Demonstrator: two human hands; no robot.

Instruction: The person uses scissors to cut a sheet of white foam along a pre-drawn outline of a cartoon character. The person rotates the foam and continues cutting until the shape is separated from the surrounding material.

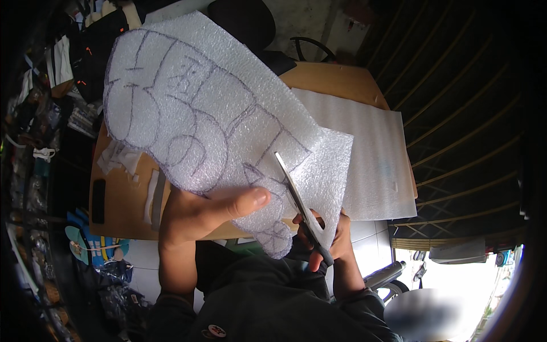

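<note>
Left grip (199, 214) pinching; right grip (327, 233) curled closed.

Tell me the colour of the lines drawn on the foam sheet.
Dark purplish lines on white foam sheet; head view.

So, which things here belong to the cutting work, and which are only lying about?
In use:
- foam sheet with drawn outline, held by the left hand
- scissors, in the right hand, blades in the sheet

Lying about:
- second foam sheet on the table
- foam scraps
- black phone-like object
- black chair behind the table
</note>
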